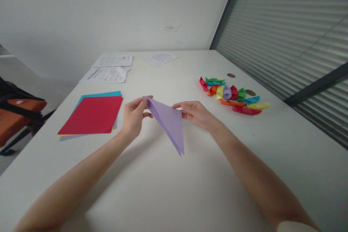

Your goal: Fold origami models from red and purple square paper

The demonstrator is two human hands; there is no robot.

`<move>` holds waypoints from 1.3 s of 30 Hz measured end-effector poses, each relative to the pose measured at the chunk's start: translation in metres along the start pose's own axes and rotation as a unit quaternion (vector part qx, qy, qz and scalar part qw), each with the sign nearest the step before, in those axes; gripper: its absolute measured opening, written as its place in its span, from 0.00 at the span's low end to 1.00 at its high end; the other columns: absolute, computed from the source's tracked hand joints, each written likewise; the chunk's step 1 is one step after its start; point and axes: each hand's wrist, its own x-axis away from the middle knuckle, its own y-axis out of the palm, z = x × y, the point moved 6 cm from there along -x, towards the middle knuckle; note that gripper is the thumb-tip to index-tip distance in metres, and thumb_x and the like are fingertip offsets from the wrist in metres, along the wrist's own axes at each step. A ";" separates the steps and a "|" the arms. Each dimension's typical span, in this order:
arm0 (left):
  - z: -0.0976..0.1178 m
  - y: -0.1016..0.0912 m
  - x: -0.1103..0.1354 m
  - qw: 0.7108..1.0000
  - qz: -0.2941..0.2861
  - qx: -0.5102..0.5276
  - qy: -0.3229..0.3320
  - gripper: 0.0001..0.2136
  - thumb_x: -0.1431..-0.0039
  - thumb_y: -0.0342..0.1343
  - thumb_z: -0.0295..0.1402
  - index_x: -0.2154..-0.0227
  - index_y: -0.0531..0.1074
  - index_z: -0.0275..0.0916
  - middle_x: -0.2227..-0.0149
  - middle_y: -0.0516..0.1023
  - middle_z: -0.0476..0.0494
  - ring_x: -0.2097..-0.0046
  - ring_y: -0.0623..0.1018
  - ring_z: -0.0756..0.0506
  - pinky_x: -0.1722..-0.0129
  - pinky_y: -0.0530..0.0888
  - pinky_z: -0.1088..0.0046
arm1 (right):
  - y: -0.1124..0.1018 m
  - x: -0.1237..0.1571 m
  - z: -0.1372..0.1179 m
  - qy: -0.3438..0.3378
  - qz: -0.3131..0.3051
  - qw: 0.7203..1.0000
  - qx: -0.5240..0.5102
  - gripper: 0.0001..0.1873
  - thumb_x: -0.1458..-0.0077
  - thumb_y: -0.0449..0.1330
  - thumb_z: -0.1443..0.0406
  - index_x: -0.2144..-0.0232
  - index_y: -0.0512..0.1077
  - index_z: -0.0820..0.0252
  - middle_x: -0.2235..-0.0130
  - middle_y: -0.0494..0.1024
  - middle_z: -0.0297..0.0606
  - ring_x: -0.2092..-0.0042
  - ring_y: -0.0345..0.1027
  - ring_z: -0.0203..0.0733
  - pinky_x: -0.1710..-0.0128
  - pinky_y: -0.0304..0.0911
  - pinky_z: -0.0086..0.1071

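Between my hands, above the white table, hangs a sheet of purple paper [170, 119] folded into a triangle, its layers slightly parted at the lower tip. My left hand [133, 116] pinches its upper left corner between thumb and fingers. On the other side, my right hand [195, 113] grips the right edge near the top, thumb in front; its fingertips are partly hidden behind the paper. The lower point of the triangle hangs free toward me.
Left of my hands lies a stack of coloured paper with a red sheet [92, 115] on top. Several small folded paper pieces [231, 94] are grouped at the right. Printed sheets [107, 74] lie at the back left of the table [168, 195]. Blinds [285, 29] flank the right side.
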 end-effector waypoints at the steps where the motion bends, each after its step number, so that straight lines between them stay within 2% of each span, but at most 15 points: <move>1: -0.001 -0.001 -0.001 1.000 0.005 0.001 -0.002 0.12 0.52 0.63 0.38 0.68 0.80 0.35 0.71 0.75 0.44 0.71 0.73 0.50 0.80 0.71 0.79 | 0.003 0.001 -0.001 0.004 -0.035 0.999 -0.001 0.25 0.58 0.70 0.50 0.60 0.79 0.59 0.56 0.78 0.43 0.58 0.73 0.41 0.57 0.69 0.38; 3: -0.002 -0.004 -0.002 1.000 0.018 -0.002 -0.007 0.12 0.53 0.64 0.38 0.68 0.80 0.34 0.72 0.75 0.44 0.72 0.74 0.50 0.80 0.70 0.79 | 0.007 0.004 -0.005 -0.005 -0.097 0.995 0.026 0.35 0.62 0.71 0.48 0.51 0.74 0.54 0.48 0.74 0.44 0.54 0.72 0.44 0.55 0.69 0.39; 5: -0.002 -0.005 -0.002 1.000 0.025 -0.015 -0.004 0.13 0.54 0.64 0.39 0.69 0.80 0.34 0.71 0.76 0.43 0.72 0.74 0.50 0.81 0.70 0.79 | 0.009 0.006 -0.011 -0.030 -0.117 0.988 0.093 0.40 0.63 0.71 0.48 0.46 0.70 0.51 0.44 0.71 0.43 0.50 0.70 0.46 0.53 0.67 0.39; 8: -0.001 -0.001 0.000 0.997 0.005 -0.077 0.010 0.12 0.55 0.64 0.39 0.70 0.81 0.34 0.72 0.78 0.42 0.74 0.73 0.49 0.83 0.69 0.78 | 0.012 0.008 -0.019 -0.070 -0.070 0.968 0.231 0.33 0.54 0.66 0.47 0.47 0.72 0.51 0.44 0.71 0.44 0.47 0.67 0.47 0.50 0.64 0.39; 10: 0.000 0.007 0.004 0.989 -0.044 -0.140 0.010 0.11 0.54 0.63 0.37 0.71 0.81 0.35 0.75 0.78 0.43 0.78 0.71 0.50 0.84 0.67 0.78 | 0.019 0.011 -0.024 -0.081 -0.039 0.950 0.298 0.26 0.49 0.64 0.49 0.50 0.74 0.52 0.47 0.74 0.43 0.48 0.69 0.46 0.50 0.63 0.39; 14: 0.007 0.026 0.016 0.957 -0.151 -0.248 0.012 0.06 0.53 0.60 0.32 0.76 0.81 0.37 0.80 0.75 0.47 0.84 0.65 0.54 0.86 0.60 0.79 | 0.040 0.020 -0.028 -0.064 -0.020 0.934 0.352 0.20 0.50 0.66 0.55 0.56 0.76 0.55 0.55 0.78 0.40 0.59 0.72 0.42 0.59 0.66 0.35; 19: 0.017 0.041 0.028 0.941 -0.219 -0.256 0.028 0.07 0.54 0.61 0.32 0.83 0.78 0.39 0.82 0.73 0.48 0.82 0.65 0.53 0.84 0.60 0.79 | 0.048 0.028 -0.029 -0.057 0.030 0.923 0.381 0.03 0.50 0.62 0.65 0.71 0.74 0.59 0.72 0.77 0.34 0.71 0.69 0.35 0.72 0.62 0.29; 23: 0.014 0.043 0.028 0.935 -0.251 -0.247 0.039 0.13 0.50 0.60 0.37 0.86 0.74 0.39 0.83 0.71 0.48 0.81 0.66 0.52 0.83 0.62 0.77 | 0.042 0.026 -0.028 -0.050 0.029 0.930 0.363 0.05 0.50 0.60 0.66 0.74 0.74 0.60 0.76 0.75 0.32 0.74 0.66 0.33 0.76 0.59 0.26; 26: 0.007 0.037 0.018 0.931 -0.278 -0.234 0.029 0.14 0.48 0.59 0.40 0.83 0.77 0.39 0.81 0.74 0.46 0.78 0.71 0.49 0.79 0.67 0.75 | 0.034 0.021 -0.024 -0.033 0.004 0.946 0.323 0.05 0.51 0.61 0.65 0.74 0.76 0.61 0.76 0.75 0.32 0.75 0.66 0.32 0.78 0.57 0.24; 29: 0.013 0.019 0.002 0.945 -0.210 -0.248 0.029 0.11 0.50 0.62 0.40 0.67 0.82 0.40 0.72 0.81 0.41 0.73 0.76 0.47 0.74 0.70 0.74 | 0.018 0.016 -0.018 0.001 0.036 0.962 0.270 0.03 0.55 0.64 0.67 0.75 0.75 0.62 0.77 0.74 0.32 0.78 0.64 0.30 0.81 0.57 0.22; 31: 0.032 0.009 -0.001 0.944 -0.133 -0.287 0.099 0.13 0.48 0.62 0.40 0.62 0.81 0.39 0.65 0.81 0.39 0.68 0.77 0.46 0.71 0.71 0.73 | 0.004 0.015 -0.008 0.041 0.092 0.971 0.216 0.07 0.57 0.64 0.69 0.71 0.74 0.61 0.78 0.73 0.30 0.79 0.65 0.30 0.81 0.60 0.23; 33: 0.055 0.009 0.008 0.914 -0.085 -0.333 0.217 0.12 0.44 0.58 0.39 0.61 0.80 0.40 0.61 0.80 0.39 0.65 0.77 0.46 0.67 0.72 0.72 | -0.010 0.017 0.006 0.074 0.143 0.974 0.158 0.17 0.58 0.62 0.71 0.61 0.70 0.57 0.78 0.73 0.26 0.79 0.68 0.32 0.79 0.66 0.26; 34: 0.060 0.016 0.016 0.888 -0.105 -0.366 0.258 0.12 0.43 0.57 0.37 0.59 0.80 0.40 0.60 0.79 0.39 0.63 0.77 0.46 0.65 0.72 0.71 | -0.016 0.020 0.013 0.084 0.162 0.974 0.138 0.22 0.58 0.62 0.71 0.58 0.66 0.54 0.78 0.73 0.25 0.78 0.69 0.34 0.77 0.69 0.28; 37: 0.048 0.044 0.048 0.764 -0.297 -0.469 0.328 0.12 0.43 0.57 0.34 0.56 0.77 0.43 0.57 0.78 0.40 0.58 0.76 0.43 0.56 0.71 0.64 | -0.030 0.030 0.036 0.109 0.192 0.969 0.110 0.24 0.59 0.61 0.72 0.59 0.61 0.52 0.80 0.72 0.21 0.78 0.71 0.36 0.76 0.72 0.32; 39: 0.037 0.046 0.063 0.707 -0.304 -0.520 0.371 0.14 0.42 0.56 0.31 0.53 0.76 0.43 0.56 0.77 0.39 0.56 0.75 0.40 0.54 0.70 0.60 | -0.040 0.038 0.048 0.118 0.207 0.966 0.098 0.21 0.59 0.60 0.71 0.61 0.60 0.52 0.79 0.71 0.22 0.78 0.71 0.36 0.77 0.72 0.31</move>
